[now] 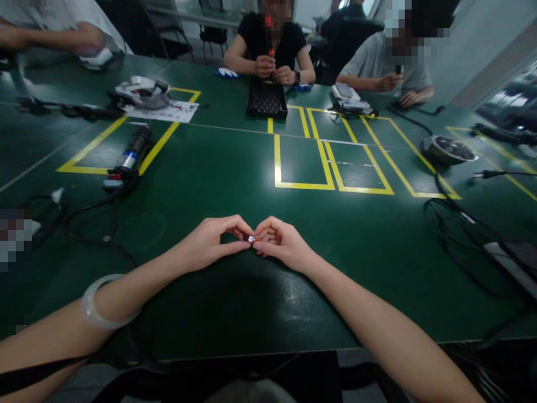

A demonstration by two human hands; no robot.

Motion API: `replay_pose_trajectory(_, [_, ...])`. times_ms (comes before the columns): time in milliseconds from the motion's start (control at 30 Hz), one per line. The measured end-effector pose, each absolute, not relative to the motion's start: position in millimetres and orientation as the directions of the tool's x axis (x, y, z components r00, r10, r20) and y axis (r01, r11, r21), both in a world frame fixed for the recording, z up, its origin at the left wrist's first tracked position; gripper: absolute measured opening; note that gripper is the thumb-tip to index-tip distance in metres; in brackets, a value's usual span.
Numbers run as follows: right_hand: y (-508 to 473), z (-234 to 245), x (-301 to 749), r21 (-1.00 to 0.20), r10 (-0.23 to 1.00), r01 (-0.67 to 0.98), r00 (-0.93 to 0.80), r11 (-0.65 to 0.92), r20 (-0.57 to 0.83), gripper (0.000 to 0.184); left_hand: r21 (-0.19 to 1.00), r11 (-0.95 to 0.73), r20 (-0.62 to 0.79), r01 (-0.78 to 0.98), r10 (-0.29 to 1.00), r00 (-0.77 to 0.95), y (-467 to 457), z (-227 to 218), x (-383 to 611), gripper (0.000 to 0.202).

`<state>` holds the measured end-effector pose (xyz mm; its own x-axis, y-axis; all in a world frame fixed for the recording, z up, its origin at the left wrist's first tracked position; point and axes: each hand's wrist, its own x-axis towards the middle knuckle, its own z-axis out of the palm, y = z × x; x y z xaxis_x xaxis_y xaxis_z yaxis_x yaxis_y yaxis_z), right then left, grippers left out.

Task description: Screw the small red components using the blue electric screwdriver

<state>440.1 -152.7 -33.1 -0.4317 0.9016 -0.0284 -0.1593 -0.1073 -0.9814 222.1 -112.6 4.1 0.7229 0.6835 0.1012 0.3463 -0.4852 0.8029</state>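
Both hands meet over the near middle of the green table [235, 196]. My left hand [210, 240] is closed in a pinch, thumb and forefinger on a small white part [251, 239] with dark edges. From the other side my right hand [285, 242] also pinches, its fingers curled around a tiny orange bit [257, 239] touching the white part. The pieces are too small to tell their kind, and the fingertips partly cover them. A pale bangle [90, 305] circles my left forearm.
A cylindrical power tool [130, 154] with a cable lies left. Yellow tape [304, 185] marks rectangles ahead. Across the table, a person in black [247, 47] holds a red-and-black tool over a black tray [267, 115]. Cables [457, 246] and a round metal part [447, 154] lie right.
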Motion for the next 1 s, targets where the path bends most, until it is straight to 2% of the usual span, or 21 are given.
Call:
replay_pose_trajectory(167, [-151.6, -30.0, 439.8, -0.942, 0.872, -0.252, -0.484, -0.221, -0.075, 0.038, 0.72, -0.633, 0.254, 0.285, 0.622, 0.74, -116.1, 7.3, 224.6, 0.015])
replay_pose_trajectory(333, [-151.1, -30.0, 438.9, -0.933, 0.882, -0.277, -0.465, -0.228, -0.078, 0.04, 0.701, -0.63, 0.245, 0.335, 0.653, 0.716, -118.3, 7.0, 223.8, 0.02])
replay_pose_trajectory(533, [-149.9, -30.2, 439.0, -0.937, 0.885, -0.27, -0.458, -0.22, -0.076, 0.039, 0.648, -0.706, 0.327, 0.287, 0.597, 0.732, -119.4, 8.8, 222.5, 0.01])
replay_pose_trajectory(633, [-149.8, -31.0, 439.7, -0.944, 0.888, -0.259, -0.455, -0.203, -0.067, 0.037, 0.628, -0.709, 0.319, 0.322, 0.612, 0.724, -119.8, 8.9, 222.1, 0.01])
replay_pose_trajectory(767, [-150.9, -30.6, 439.8, -0.953, 0.91, -0.253, -0.412, -0.169, -0.052, 0.037, 0.63, -0.674, 0.273, 0.387, 0.658, 0.702, -120.0, 7.6, 222.3, 0.022])
replay_pose_trajectory(1000, [-152.3, -29.3, 438.9, -0.977, 0.935, -0.171, -0.35, -0.125, -0.059, 0.039, 0.631, -0.691, 0.275, 0.354, 0.625, 0.73, -118.8, 7.1, 223.3, 0.015])
